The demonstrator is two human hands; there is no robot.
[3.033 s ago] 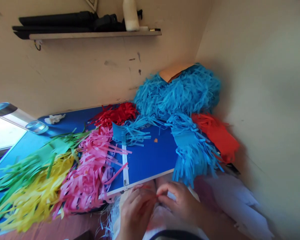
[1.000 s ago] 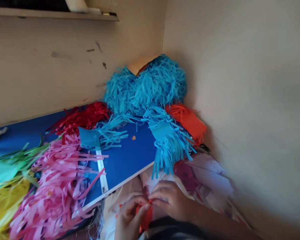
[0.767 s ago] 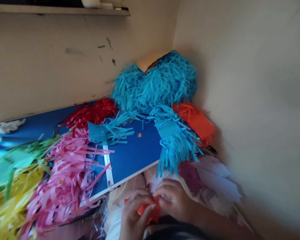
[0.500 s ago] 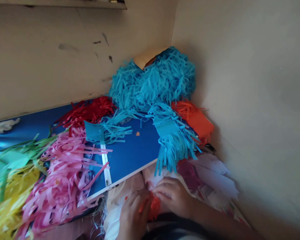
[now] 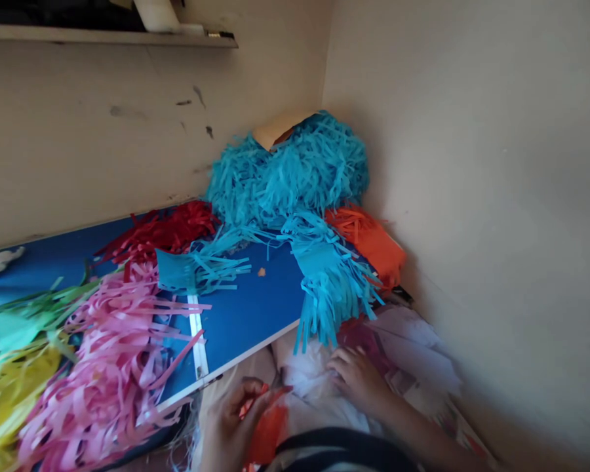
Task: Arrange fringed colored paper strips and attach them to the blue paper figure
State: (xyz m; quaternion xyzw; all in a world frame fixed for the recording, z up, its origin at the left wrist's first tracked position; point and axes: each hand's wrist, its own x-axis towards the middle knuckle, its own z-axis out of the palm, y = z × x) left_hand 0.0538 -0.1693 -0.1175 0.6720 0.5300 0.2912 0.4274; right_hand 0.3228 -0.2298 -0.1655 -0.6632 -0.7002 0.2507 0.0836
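Note:
My left hand [image 5: 229, 426] is closed around a piece of red-orange fringed paper [image 5: 265, 429] just below the near edge of the blue table [image 5: 255, 314]. My right hand [image 5: 358, 380] lies apart from it, fingers spread on white and pink paper [image 5: 403, 354] in my lap. Cyan fringe [image 5: 332, 282] hangs over the table edge just above my right hand.
On the table lie piles of fringed paper: pink [image 5: 113, 354], yellow [image 5: 10, 387], green [image 5: 24, 314], red [image 5: 162, 229], a big cyan heap [image 5: 290, 170] in the corner, and orange [image 5: 368, 239] by the right wall. A shelf [image 5: 108, 36] runs above.
My hands were together working the red-orange paper. Now they have parted: my left hand keeps the paper, my right hand has moved right onto the white paper.

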